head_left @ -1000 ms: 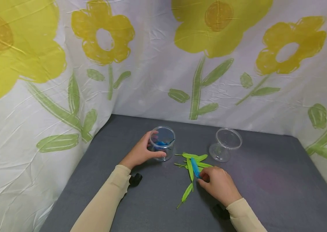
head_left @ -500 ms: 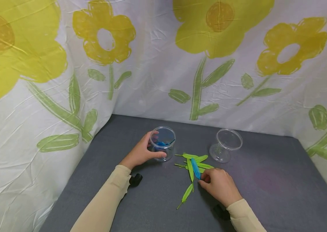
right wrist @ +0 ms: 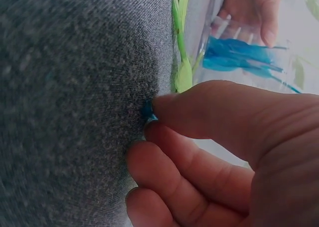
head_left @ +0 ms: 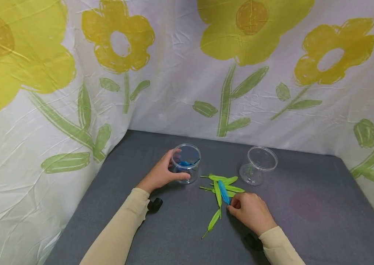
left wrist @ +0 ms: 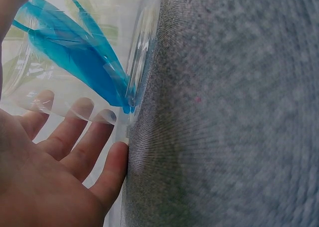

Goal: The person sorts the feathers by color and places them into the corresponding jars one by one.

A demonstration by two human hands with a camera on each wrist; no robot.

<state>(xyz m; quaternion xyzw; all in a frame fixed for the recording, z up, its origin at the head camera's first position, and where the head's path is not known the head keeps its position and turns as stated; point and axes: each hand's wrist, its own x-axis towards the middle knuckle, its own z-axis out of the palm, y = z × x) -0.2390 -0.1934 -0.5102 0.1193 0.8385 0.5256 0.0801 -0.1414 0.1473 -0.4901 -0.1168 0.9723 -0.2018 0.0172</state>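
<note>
Right grip (head_left: 252,212): fingertips together, pinching the near end of a blue feather (head_left: 223,192). From this grip the feather extends across green feathers (head_left: 217,194) on the grey surface (head_left: 170,237). Left grip (head_left: 161,173): holds an upright clear jar (head_left: 191,170), blue feathers (left wrist: 79,60) inside. Beyond the right grip stands a clear footed cup (head_left: 252,177); farthest off hangs a flower-printed cloth (head_left: 173,84).

At seven o'clock the left hand (left wrist: 60,172) curves toward a clear container (left wrist: 55,85) at eleven, fingertips against its wall. Inside, blue feathers (left wrist: 79,60) slant toward the view's middle, converging near its base. Grey cloth (left wrist: 234,107) spreads at three o'clock.
</note>
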